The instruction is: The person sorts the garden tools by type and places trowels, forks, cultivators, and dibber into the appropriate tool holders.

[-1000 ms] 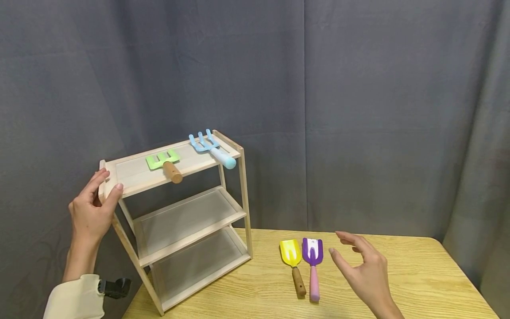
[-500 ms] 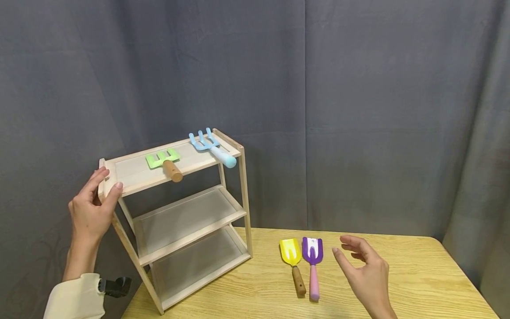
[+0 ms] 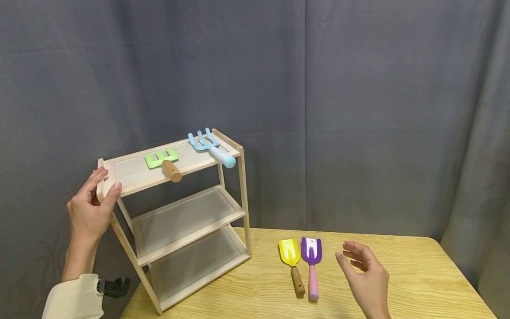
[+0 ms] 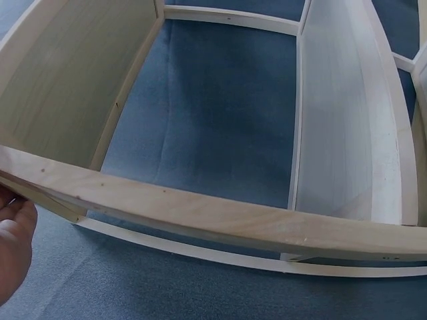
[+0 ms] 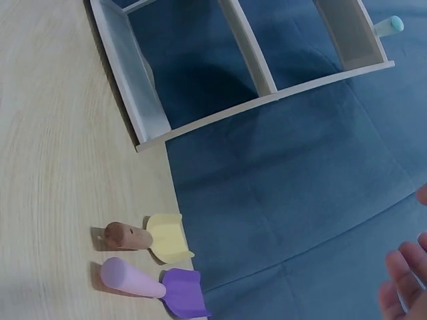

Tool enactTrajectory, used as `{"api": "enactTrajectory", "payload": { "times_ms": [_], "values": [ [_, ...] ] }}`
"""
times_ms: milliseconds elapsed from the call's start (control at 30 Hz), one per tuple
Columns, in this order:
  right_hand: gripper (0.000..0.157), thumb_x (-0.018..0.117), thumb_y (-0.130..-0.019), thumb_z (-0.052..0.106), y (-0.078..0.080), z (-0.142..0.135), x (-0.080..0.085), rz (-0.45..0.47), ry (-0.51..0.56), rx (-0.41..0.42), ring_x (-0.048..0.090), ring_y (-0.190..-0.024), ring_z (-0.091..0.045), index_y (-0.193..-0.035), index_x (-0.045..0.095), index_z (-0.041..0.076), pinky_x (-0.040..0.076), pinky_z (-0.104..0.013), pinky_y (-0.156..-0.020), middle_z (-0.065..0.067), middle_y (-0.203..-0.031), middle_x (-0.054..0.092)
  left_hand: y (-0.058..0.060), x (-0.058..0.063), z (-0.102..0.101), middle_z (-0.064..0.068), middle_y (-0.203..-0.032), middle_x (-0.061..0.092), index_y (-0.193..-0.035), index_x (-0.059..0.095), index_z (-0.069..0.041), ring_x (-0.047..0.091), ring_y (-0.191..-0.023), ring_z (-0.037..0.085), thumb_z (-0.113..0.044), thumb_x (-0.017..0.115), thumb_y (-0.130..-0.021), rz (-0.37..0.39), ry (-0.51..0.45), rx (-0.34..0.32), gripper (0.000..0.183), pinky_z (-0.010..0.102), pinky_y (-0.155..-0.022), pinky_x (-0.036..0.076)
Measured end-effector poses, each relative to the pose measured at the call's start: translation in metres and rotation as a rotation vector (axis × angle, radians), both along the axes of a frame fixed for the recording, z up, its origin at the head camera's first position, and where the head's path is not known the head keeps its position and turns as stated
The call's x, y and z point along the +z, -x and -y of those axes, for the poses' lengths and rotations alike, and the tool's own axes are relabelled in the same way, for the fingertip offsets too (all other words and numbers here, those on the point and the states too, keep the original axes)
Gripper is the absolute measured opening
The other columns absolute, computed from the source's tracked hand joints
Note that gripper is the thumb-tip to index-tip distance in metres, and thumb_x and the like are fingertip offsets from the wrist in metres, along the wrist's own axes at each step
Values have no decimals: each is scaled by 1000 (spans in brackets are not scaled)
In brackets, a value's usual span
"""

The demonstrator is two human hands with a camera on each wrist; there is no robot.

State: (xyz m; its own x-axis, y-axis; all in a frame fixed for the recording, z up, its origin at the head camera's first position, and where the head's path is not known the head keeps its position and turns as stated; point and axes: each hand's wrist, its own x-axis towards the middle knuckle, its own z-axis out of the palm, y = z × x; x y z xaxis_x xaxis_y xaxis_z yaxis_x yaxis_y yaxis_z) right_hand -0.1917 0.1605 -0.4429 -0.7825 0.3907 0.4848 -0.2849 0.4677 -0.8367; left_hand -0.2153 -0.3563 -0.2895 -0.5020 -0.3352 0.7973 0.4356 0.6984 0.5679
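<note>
My left hand (image 3: 89, 212) grips the top left corner of a wooden three-tier shelf (image 3: 187, 223), thumb at the front and fingers over the end. On its top tier lie a green toy hand rake (image 3: 161, 159) with a wooden handle and a light blue toy garden fork (image 3: 205, 144), both handles jutting past the front edge. To the right on the table, a yellow toy shovel (image 3: 289, 252) lies beside a purple one (image 3: 311, 250) with a pink handle. My right hand (image 3: 368, 277) hovers right of the purple shovel, holding nothing, fingers loosely bent and apart from the thumb.
The shelf stands angled at the left of the wooden table (image 3: 422, 274). A grey curtain (image 3: 370, 115) hangs behind the table's back edge. A black strap device (image 3: 114, 287) sits on the left wrist by a cream sleeve (image 3: 75, 299).
My right hand has drifted slightly right and down, away from the purple shovel. The left hand keeps its hold on the shelf, and the tools lie where they were.
</note>
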Motion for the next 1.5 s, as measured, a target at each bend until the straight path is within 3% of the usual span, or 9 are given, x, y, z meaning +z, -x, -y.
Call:
{"api": "enactTrajectory", "payload": {
  "times_ms": [200,500,733,1000,1500],
  "values": [
    [24,78,-82,10,-1,-1,-6,22,44,-15,62,-82,2,-104,69,6,48,-12,-71,-7,-100,71,1,0,0,10,-135,57,-126,63,0,45,-130,9,-16,70,-87,5,-4,-8,43,22,-101,35],
    [23,78,-84,15,-3,-4,-14,68,89,-61,62,-79,5,-104,70,9,47,-10,-68,-6,-101,71,1,-1,0,8,-135,57,-126,64,-1,45,-128,4,-17,70,-87,13,12,8,43,21,-101,36],
    [24,76,-85,17,-2,-2,-18,96,132,-38,63,-80,2,-106,69,8,47,-12,-66,-6,-101,71,-1,-2,1,9,-135,57,-126,64,0,46,-128,6,-15,70,-87,6,-14,-2,42,21,-102,35],
    [21,76,-85,14,-2,0,-28,133,142,-39,63,-78,2,-104,69,7,49,-13,-66,-9,-101,71,1,-1,1,11,-134,57,-125,64,0,45,-130,10,-14,70,-86,-1,-26,-18,42,21,-101,36],
    [28,76,-86,26,3,5,-41,202,160,-74,62,-75,2,-105,69,6,48,-13,-64,-6,-96,71,0,-1,-1,11,-133,58,-125,64,1,46,-129,10,-14,70,-86,-26,-14,-8,42,20,-100,36]
  ]
}}
